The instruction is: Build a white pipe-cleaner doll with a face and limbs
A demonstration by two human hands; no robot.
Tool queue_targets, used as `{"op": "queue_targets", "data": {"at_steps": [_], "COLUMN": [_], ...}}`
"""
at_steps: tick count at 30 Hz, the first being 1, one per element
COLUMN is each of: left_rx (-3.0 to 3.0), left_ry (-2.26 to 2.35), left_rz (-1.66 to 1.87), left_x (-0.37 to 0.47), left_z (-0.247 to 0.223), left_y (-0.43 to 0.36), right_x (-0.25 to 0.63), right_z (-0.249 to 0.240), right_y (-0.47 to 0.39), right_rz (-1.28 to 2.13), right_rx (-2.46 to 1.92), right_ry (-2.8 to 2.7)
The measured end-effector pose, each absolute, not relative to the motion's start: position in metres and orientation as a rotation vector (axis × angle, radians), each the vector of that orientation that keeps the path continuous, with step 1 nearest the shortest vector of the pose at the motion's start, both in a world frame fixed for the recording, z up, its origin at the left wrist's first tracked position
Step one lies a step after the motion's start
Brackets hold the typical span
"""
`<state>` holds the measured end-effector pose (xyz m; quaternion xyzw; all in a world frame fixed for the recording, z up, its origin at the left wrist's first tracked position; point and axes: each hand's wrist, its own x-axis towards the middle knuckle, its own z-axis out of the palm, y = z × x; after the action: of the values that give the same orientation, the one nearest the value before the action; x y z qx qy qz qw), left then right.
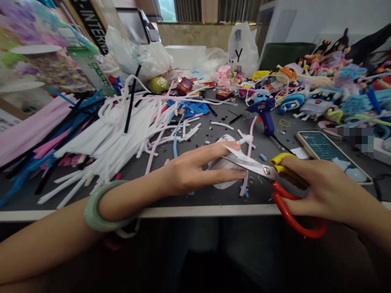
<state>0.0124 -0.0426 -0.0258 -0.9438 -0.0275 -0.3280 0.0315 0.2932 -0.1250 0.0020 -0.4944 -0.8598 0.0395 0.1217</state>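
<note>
Left hand [195, 173] pinches small white fuzzy piece [221, 165] on grey desk [198, 199]; right hand [324, 191] grips red-and-yellow-handled steel scissors [275, 179]; piece likely light, soft, best held near cut.

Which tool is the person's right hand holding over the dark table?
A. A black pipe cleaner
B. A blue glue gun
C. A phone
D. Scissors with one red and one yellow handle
D: the right hand grips the scissors by their red and yellow handles, blades open toward the white piece held by the left hand, while the blue glue gun and the phone lie untouched on the table.
</note>
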Motion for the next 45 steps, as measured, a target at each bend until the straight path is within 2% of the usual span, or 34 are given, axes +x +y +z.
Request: {"op": "queue_targets", "data": {"at_steps": [20, 29, 34, 38, 40, 43, 45], "left_rx": [-2.905, -2.848, -2.885, -3.009, -3.047, -3.092, -3.122], "left_ry": [-0.208, -0.226, -0.244, -0.392, -0.467, -0.552, -0.575], "left_rz": [-1.178, -1.273, -1.412, -1.720, -1.832, -1.859, -1.852], "left_x": [0.017, 0.018, 0.021, 0.022, 0.023, 0.024, 0.024], "left_z": [-0.029, -0.027, -0.026, -0.029, -0.030, -0.030, -0.029], "left_y": [-0.040, -0.041, -0.037, -0.032, -0.030, -0.029, -0.027], "right_x": [0.303, 0.305, 0.308, 0.312, 0.314, 0.313, 0.309], "right_z": [0.008, 0.004, 0.003, 0.002, 0.001, 0.001, 0.001], "right_y": [-0.123, -0.118, -0.116, -0.111, -0.110, -0.111, -0.113], "right_rz": [-0.017, -0.207, -0.277, -0.410, -0.322, 0.107, 0.259], "right_rx": [-1.493, -1.466, -1.747, -2.101, -2.139, -1.951, -1.862], "right_ry": [-2.430, -2.241, -2.244, -2.146, -2.098, -2.041, -2.000]}}
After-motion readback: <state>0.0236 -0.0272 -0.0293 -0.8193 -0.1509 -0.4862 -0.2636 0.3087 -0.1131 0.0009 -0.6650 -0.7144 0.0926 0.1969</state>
